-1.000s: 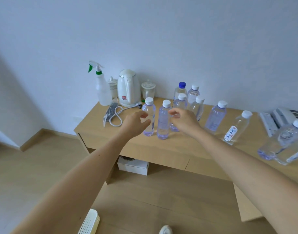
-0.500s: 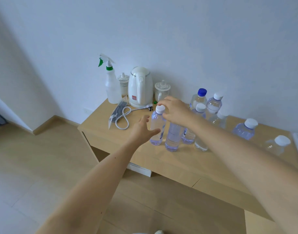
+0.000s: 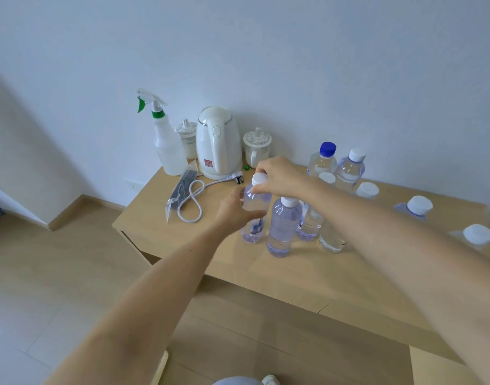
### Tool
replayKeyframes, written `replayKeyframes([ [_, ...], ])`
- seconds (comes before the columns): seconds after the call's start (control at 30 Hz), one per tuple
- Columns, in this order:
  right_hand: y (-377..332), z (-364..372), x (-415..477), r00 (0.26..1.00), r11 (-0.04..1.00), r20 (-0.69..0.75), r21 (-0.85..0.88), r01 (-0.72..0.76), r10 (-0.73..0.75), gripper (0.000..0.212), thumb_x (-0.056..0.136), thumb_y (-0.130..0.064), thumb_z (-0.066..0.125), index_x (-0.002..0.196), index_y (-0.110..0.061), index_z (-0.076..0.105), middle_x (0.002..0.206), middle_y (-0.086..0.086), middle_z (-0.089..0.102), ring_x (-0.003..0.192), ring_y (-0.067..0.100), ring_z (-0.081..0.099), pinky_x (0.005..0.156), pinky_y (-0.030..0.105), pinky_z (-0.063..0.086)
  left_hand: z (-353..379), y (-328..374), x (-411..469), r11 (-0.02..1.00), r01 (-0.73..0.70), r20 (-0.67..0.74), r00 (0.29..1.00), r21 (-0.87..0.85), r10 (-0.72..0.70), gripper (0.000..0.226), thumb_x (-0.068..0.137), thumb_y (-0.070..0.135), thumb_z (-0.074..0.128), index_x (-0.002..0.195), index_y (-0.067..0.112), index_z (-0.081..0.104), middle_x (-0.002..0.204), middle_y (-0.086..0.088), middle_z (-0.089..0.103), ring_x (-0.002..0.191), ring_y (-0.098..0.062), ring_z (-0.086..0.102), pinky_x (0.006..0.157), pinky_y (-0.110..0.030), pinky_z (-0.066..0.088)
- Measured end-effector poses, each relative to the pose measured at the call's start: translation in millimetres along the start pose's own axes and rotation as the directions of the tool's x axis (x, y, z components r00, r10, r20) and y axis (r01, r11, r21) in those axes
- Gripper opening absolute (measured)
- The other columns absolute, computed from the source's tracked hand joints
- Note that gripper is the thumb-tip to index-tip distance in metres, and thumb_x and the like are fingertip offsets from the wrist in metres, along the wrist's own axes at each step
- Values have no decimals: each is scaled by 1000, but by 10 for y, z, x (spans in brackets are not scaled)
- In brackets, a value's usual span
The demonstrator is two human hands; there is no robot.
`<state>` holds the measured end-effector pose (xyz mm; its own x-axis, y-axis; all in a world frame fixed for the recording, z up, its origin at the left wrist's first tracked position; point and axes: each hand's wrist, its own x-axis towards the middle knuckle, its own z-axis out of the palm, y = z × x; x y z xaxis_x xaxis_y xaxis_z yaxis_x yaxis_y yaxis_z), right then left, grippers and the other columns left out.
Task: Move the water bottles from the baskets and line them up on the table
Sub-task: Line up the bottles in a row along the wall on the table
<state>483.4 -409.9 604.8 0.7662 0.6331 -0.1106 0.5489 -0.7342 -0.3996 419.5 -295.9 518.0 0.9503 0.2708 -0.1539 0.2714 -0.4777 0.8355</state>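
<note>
left hand and right hand grip the end bottle, kettle cord just beside.

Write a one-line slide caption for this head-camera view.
Left hand grips the leftmost water bottle while the right hand pinches its white cap, beside more bottles standing on the wooden table.

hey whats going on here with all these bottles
A person is handling the leftmost bottle of a cluster on the table. The left hand grips its body and the right hand pinches its white cap. It stands upright, seemingly on the table. The other bottles stand beside and behind it, with a kettle at the back.
</note>
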Motion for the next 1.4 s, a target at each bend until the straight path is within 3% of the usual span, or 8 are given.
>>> replayKeyframes([
  [0.17, 92, -296, 147, 995, 998, -87, 44, -48, 52, 33, 74, -26, 71, 89, 3, 64, 78, 9, 57, 71, 18, 45, 49, 23, 30, -132, 257, 278, 995, -83, 141, 986, -50, 89, 62, 68, 27, 80, 123, 25, 52, 111, 7, 64, 100, -11, 61, 75, -24, 50],
  [0.27, 203, -466, 329, 983, 993, -151, 77, -88, 99, 36, 70, -26, 73, 88, 3, 65, 81, 10, 58, 73, 20, 49, 55, 27, 37, -131, 458, 504, 993, -107, 142, 983, -57, 114, 52, 71, 23, 79, 117, 22, 56, 101, 6, 66, 87, -8, 61, 66, -17, 44],
  [0.4, 403, -575, 578, 968, 988, -204, 87, -130, 146, 31, 69, -26, 74, 86, -3, 64, 90, 10, 61, 82, 23, 56, 58, 28, 40, -91, 625, 897, 987, -160, 143, 977, 14, 156, 56, 68, 23, 80, 118, 19, 56, 102, 3, 64, 88, -13, 59, 63, -17, 42],
  [0.6, 715, -704, 1041, 938, 970, -250, 92, -225, 242, 27, 70, -28, 72, 82, -6, 62, 93, 11, 61, 80, 22, 53, 54, 26, 37, 90, 683, 1388, 981, -190, 34, 981, 29, 189, 64, 75, 18, 73, 130, 12, 42, 117, -4, 52, 103, -21, 55, 81, -27, 42],
  [0.8, 962, -743, 1396, 912, 954, -282, 119, -275, 298, 31, 72, -26, 72, 91, -3, 64, 99, 13, 64, 86, 24, 54, 58, 27, 37, 278, 521, 1623, 950, -294, 83, 954, 104, 287, 32, 82, 11, 61, 113, 5, 54, 112, -9, 53, 99, -21, 57, 80, -21, 41],
  [0.93, 1118, -667, 1596, 888, 938, -302, 122, -325, 347, 34, 71, -29, 72, 91, -2, 64, 96, 14, 65, 91, 29, 59, 66, 27, 40, 378, 519, 1791, 917, -380, 182, 916, 118, 357, 45, 85, 10, 60, 129, 8, 51, 127, -12, 47, 107, -24, 55, 86, -20, 44],
  [1.03, 1197, -626, 1716, 865, 926, -331, 144, -348, 377, 35, 72, -30, 71, 91, -2, 64, 96, 14, 65, 92, 29, 57, 65, 26, 36, 411, 473, 1872, 907, -395, 181, 912, 149, 367, 50, 87, 13, 59, 134, 8, 45, 136, -11, 41, 111, -21, 51, 77, -9, 36],
  [1.4, 1264, -557, 1970, 843, 928, -388, 189, -322, 371, 36, 74, -31, 70, 91, 0, 66, 93, 14, 67, 91, 29, 59, 70, 30, 41, 469, 460, 2040, 929, -329, 198, 935, 171, 295, 58, 89, 16, 56, 141, 15, 31, 149, -11, 14, 119, -29, 48, 86, -15, 32],
])
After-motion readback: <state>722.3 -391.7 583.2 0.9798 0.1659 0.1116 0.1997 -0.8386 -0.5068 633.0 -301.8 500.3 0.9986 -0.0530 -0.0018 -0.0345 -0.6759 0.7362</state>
